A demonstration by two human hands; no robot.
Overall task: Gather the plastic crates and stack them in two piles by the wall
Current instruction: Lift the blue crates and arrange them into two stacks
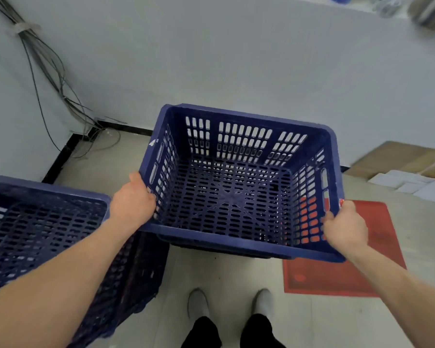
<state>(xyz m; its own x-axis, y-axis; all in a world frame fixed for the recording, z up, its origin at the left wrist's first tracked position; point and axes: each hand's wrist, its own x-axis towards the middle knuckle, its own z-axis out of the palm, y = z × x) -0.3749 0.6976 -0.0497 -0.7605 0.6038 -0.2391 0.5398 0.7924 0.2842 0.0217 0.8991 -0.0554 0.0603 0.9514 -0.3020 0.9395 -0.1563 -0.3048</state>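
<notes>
A dark blue slotted plastic crate (236, 197) hangs in front of me above the floor, open side up and empty, its far side close to the white wall (236, 59). My left hand (133, 199) grips its left rim near the front corner. My right hand (344, 222) grips the right rim near the front corner. A second blue crate (48, 222) stands at the left, partly behind my left forearm; what lies under it is hidden.
A red mat (342, 272) lies on the tiled floor under the held crate's right side. Cardboard and white boxes (407, 172) sit at the right by the wall. Loose cables (48, 71) run down the left corner. My shoes (231, 302) are below.
</notes>
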